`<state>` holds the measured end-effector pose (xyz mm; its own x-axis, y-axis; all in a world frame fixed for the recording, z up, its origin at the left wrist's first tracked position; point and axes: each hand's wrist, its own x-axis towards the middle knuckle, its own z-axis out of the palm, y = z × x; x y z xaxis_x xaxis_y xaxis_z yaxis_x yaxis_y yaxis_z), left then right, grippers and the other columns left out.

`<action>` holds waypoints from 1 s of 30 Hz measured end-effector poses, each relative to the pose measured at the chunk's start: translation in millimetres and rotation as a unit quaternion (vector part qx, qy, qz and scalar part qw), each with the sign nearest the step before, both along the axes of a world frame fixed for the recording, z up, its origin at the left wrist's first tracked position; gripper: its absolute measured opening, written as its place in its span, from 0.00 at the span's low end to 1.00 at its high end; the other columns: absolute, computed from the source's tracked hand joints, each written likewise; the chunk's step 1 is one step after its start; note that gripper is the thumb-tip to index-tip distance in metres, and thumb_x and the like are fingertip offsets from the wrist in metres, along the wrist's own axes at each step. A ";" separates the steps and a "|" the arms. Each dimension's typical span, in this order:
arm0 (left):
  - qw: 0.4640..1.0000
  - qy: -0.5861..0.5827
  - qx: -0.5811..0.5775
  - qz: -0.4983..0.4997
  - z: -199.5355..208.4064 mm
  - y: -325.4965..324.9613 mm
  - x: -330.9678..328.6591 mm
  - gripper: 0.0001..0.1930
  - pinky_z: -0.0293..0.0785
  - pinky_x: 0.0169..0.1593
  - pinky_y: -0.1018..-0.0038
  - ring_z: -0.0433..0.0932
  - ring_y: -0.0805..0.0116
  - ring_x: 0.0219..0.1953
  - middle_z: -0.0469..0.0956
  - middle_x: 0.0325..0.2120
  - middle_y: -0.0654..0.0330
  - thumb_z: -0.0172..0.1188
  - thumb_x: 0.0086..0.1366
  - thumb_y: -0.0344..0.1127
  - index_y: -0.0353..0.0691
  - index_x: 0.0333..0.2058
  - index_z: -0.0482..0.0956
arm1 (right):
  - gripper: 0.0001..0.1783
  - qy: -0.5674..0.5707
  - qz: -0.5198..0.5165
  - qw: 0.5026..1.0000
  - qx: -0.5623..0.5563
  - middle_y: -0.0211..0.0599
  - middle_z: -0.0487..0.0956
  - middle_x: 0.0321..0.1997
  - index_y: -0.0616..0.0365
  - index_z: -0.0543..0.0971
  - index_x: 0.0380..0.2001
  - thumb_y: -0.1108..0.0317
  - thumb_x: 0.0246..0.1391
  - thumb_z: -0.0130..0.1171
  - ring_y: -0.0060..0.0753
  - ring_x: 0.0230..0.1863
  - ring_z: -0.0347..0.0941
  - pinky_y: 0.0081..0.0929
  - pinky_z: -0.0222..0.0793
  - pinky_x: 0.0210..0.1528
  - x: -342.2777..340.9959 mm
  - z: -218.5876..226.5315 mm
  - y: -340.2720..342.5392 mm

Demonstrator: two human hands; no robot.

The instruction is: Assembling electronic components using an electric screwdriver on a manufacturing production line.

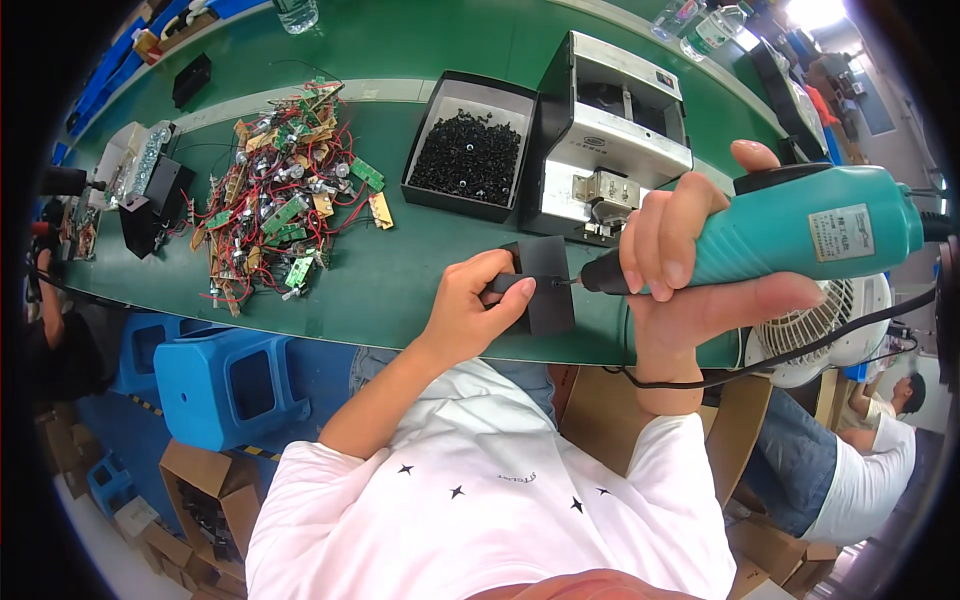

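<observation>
My right hand (pixel 675 245) is wrapped round a teal electric screwdriver (pixel 790 235), whose black nose points left. Its thin bit reaches the edge of a black plastic housing (pixel 550 310), near a small dark hole or screw; whether it is seated there I cannot tell. My left hand (pixel 475 305) grips this box-like housing by its near left part, fingers and thumb closed on it just above the green table's front edge. Behind the housing, a black tray (pixel 412 165) holds a heap of small black screws (pixel 465 150). A metal-fronted screw feeder (pixel 605 150) stands beside it.
A tangled pile of green circuit boards with red wires (pixel 285 200) lies on the left of the green table (pixel 390 290). Farther left is another black housing (pixel 155 205). A white fan (pixel 820 320) and the screwdriver's cable (pixel 740 382) are at right. Blue stools (pixel 215 390) stand below left.
</observation>
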<state>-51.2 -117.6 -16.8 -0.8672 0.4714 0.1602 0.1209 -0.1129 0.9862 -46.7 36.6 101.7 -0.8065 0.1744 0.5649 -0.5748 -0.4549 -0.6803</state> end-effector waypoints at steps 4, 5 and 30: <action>1.000 0.003 0.006 0.002 0.3 0.9 0.7 0.10 0.49 0.21 0.82 0.52 0.79 0.17 0.62 0.17 0.68 0.58 0.55 0.26 0.36 0.19 0.66 | 0.52 -0.018 -0.007 1.000 0.011 0.21 0.66 0.10 0.52 0.62 0.53 0.19 0.37 0.44 0.11 0.07 0.55 0.12 0.54 0.08 0.2 -1.2 -4.2; 1.000 0.003 0.005 0.004 0.8 1.2 1.0 0.10 0.49 0.21 0.82 0.52 0.79 0.17 0.62 0.17 0.68 0.57 0.55 0.26 0.36 0.19 0.65 | 0.52 -0.029 -0.011 0.999 0.022 0.21 0.65 0.10 0.51 0.62 0.52 0.19 0.36 0.44 0.11 0.07 0.55 0.12 0.53 0.08 1.1 -0.7 -5.7; 0.964 0.226 -0.101 0.094 -1.5 7.6 14.8 0.39 0.69 0.41 0.69 0.69 0.57 0.35 0.66 0.37 0.55 0.77 0.35 0.45 0.36 0.41 0.62 | 0.43 -0.040 0.052 0.997 0.031 0.22 0.65 0.09 0.51 0.63 0.41 0.25 0.36 0.56 0.13 0.07 0.55 0.12 0.49 0.07 6.5 -4.6 -9.7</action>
<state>-36.4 -110.1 -18.3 -0.8035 0.3737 0.4634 0.5435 0.1428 0.8272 -40.2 27.0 97.1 -0.8613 0.0533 0.5054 -0.4692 -0.4652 -0.7506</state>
